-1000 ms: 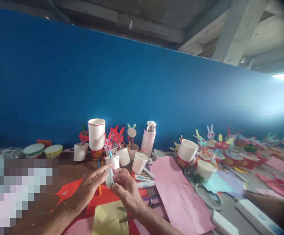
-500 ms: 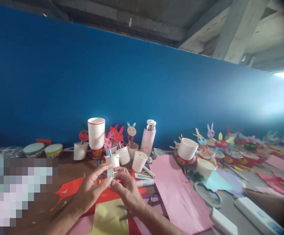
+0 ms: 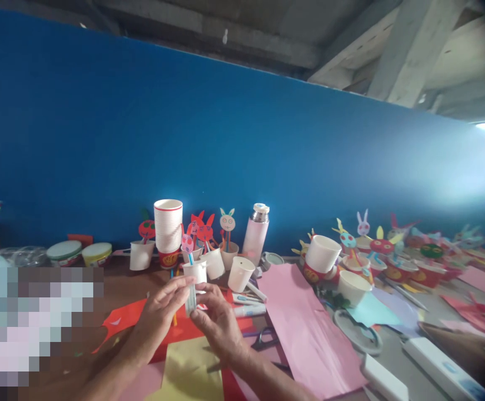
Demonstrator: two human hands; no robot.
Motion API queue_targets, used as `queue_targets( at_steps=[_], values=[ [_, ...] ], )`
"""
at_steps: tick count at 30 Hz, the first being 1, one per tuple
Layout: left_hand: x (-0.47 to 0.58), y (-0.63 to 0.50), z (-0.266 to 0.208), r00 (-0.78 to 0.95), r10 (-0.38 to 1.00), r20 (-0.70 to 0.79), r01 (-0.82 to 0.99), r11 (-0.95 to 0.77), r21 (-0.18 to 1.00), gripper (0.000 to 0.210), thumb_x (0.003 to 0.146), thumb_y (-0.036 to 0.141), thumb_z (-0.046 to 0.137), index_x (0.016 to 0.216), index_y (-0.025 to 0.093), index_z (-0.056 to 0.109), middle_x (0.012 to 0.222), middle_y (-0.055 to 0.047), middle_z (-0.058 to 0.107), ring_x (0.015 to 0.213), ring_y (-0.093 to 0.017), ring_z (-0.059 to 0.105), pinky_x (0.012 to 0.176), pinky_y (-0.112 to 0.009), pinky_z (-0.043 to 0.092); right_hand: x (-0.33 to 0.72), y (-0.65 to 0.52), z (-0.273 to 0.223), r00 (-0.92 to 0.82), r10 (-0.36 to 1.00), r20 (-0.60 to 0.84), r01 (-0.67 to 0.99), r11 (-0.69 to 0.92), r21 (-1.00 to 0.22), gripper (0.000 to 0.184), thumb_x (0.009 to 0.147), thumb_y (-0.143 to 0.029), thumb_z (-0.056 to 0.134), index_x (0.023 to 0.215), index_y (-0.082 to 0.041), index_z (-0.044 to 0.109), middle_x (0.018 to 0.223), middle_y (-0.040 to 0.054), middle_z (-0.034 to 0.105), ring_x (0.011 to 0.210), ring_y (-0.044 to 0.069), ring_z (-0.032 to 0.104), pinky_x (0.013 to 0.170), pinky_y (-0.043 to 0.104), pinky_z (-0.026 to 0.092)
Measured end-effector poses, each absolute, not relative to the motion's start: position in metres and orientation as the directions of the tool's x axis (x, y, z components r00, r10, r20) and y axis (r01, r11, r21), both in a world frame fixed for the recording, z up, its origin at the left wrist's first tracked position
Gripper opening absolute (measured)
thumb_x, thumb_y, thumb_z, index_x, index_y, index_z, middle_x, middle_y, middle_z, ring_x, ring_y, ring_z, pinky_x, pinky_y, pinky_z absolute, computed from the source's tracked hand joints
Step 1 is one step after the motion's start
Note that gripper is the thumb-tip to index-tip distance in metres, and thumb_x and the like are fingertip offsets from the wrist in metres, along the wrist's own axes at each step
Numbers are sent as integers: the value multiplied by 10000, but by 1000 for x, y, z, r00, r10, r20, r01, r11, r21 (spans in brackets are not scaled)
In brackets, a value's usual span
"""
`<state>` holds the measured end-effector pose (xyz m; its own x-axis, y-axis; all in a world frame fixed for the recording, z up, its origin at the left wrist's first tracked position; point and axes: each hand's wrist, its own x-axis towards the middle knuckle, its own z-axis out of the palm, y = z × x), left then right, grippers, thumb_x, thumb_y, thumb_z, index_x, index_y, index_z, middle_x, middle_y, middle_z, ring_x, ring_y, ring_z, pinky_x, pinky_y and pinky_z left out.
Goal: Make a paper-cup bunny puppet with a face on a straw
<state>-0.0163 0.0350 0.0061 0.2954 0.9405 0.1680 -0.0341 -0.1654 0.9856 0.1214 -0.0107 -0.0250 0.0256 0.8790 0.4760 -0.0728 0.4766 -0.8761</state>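
Observation:
A small pale greenish-white strip (image 3: 191, 301) stands upright between my two hands, above the red and yellow paper. My left hand (image 3: 163, 309) is closed at its upper left side, with fingertips at the top end. Lower down, the thumb and curled fingers of my right hand (image 3: 219, 320) pinch it from the right. What the strip is made of I cannot make out. Just behind it stands a white paper cup (image 3: 196, 271) with a pink paper rabbit face (image 3: 187, 243) on a stick. Yellow paper (image 3: 188, 367) lies below my hands, over red paper (image 3: 163, 332).
Behind stand a stack of paper cups (image 3: 168, 225), a pink thermos (image 3: 255, 236) and a tilted white cup (image 3: 241, 273). A pink sheet (image 3: 305, 328), scissors (image 3: 264, 337) and a tape roll (image 3: 357, 332) lie at right. Several rabbit-face cups fill the far right.
My left thumb has drawn back from the strip's front, so more of the strip shows. The whole view has shifted slightly, moving things a little rightward.

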Motion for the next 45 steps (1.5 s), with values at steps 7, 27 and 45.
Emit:
queue_targets(
  at_steps=[7,27,45],
  values=[
    [-17,37,3,406,910,-86,51,72,996,469,766,526,533,1085,192,614,940,-64,710,853,-239,647,626,-289,500,122,-12,-21,78,904,420,-96,426,-900,131,747,-313,646,796,-193,655,1111,72,488,1031,228,502,782,307,470],
    [-9,34,-6,420,907,-38,-32,56,998,396,701,461,654,977,181,609,918,-44,697,826,-215,656,706,-279,508,125,-10,-21,121,924,362,-113,375,-920,67,682,-178,556,668,-169,622,976,45,551,937,206,519,784,294,450],
    [-8,32,-7,413,909,-50,-87,94,992,421,732,469,611,1003,147,593,963,-96,698,872,-250,650,775,-353,499,123,-10,-24,47,942,331,-270,331,-904,133,650,-158,588,755,-181,665,1044,36,546,969,216,525,786,296,470]
  ],
)
